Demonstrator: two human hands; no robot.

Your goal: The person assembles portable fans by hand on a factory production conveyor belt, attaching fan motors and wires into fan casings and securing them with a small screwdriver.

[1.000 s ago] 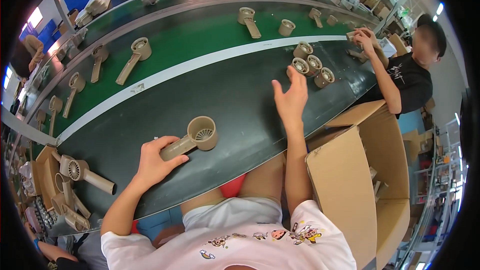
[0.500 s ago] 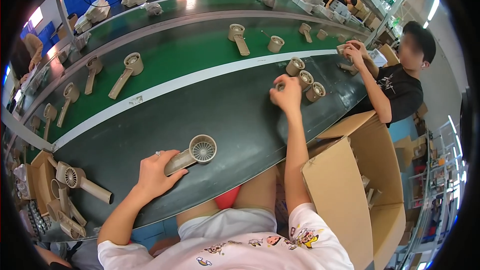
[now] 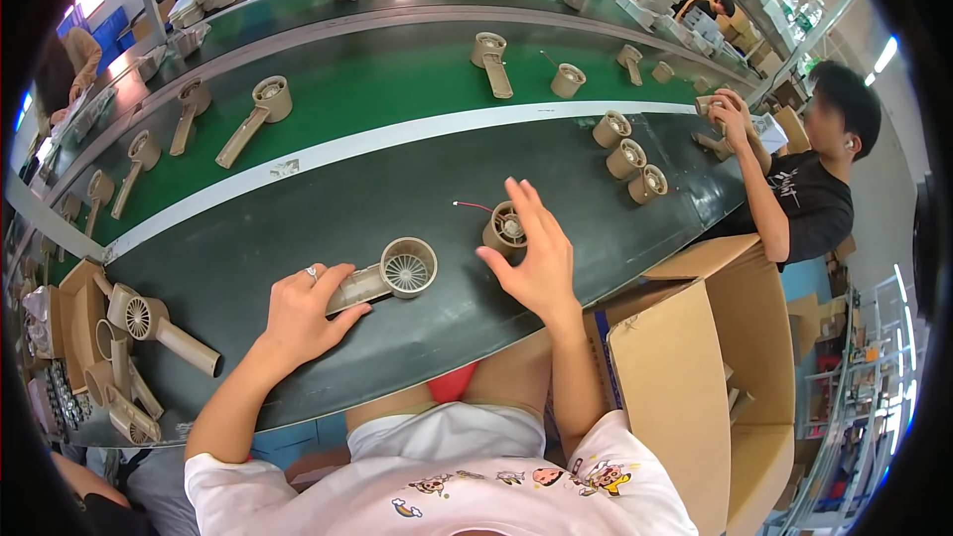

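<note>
My right hand (image 3: 541, 263) is now spreading its fingers around a fan cylinder (image 3: 506, 228) mid-frame (can't tell if they're pressing on it), instead of hanging by the three other cylinders (image 3: 625, 159) at right like half a second ago, while my left hand (image 3: 303, 313) is still gripping the beige housing (image 3: 389, 278) by its handle, just left of centre. The big cardboard box (image 3: 759, 337) at lower right is holding some beige pieces (image 3: 738, 402), its flap (image 3: 670, 412) partly blocking the inside. Other housings (image 3: 189, 345) are crowding the left edge.
</note>
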